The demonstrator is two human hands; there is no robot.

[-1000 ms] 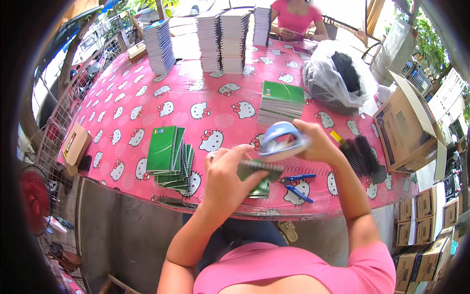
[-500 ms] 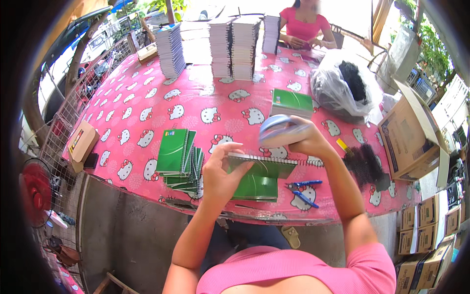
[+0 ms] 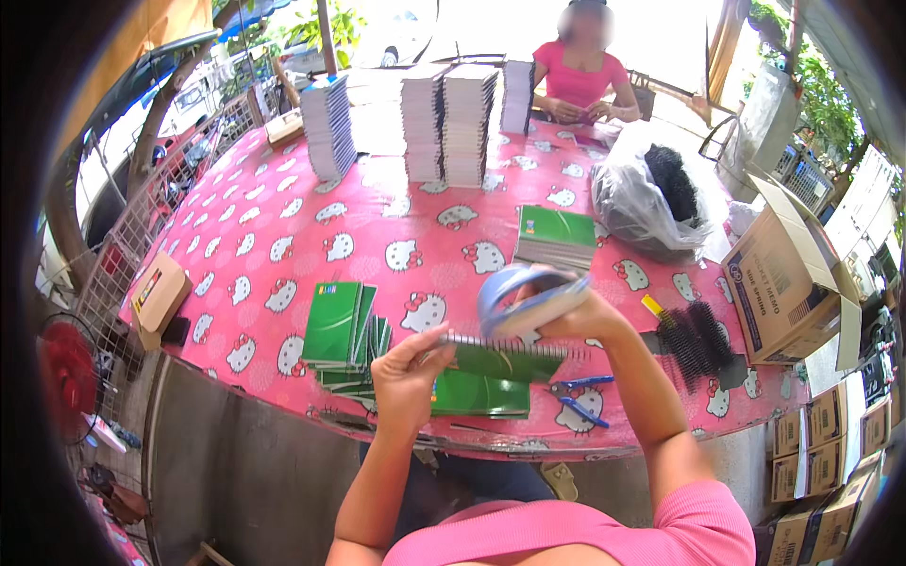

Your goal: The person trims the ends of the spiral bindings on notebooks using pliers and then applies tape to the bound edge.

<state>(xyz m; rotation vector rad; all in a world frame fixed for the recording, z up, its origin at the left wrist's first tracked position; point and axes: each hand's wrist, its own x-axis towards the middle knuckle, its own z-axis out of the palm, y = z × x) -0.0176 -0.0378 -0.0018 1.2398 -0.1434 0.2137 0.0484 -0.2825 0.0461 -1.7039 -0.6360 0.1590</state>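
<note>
My left hand (image 3: 408,375) pinches the left end of a green notebook (image 3: 505,362), its dark spiral coil running along the upper edge. In my right hand (image 3: 571,316) is a rounded blue-and-white handheld tool (image 3: 500,300), smeared by motion, so its kind is unclear. It hovers at or just above the coil; whether it touches, I cannot tell. Under the held notebook lies another green notebook (image 3: 481,394) on the table. Blue-handled pliers (image 3: 583,401) rest to its right. A staggered stack of green notebooks (image 3: 340,325) sits left of my left hand.
More green notebooks (image 3: 557,231) are piled beyond my right hand. Loose black coils (image 3: 696,344) lie at the right, near a plastic bag of coils (image 3: 651,203) and an open carton (image 3: 783,283). Tall notebook stacks (image 3: 425,127) stand at the back, where another person (image 3: 580,80) sits.
The tool in my right hand has moved left and down, to the coil's left part. The coil stretch jutting past the notebook's right end looks shorter. The whole view has shifted slightly.
</note>
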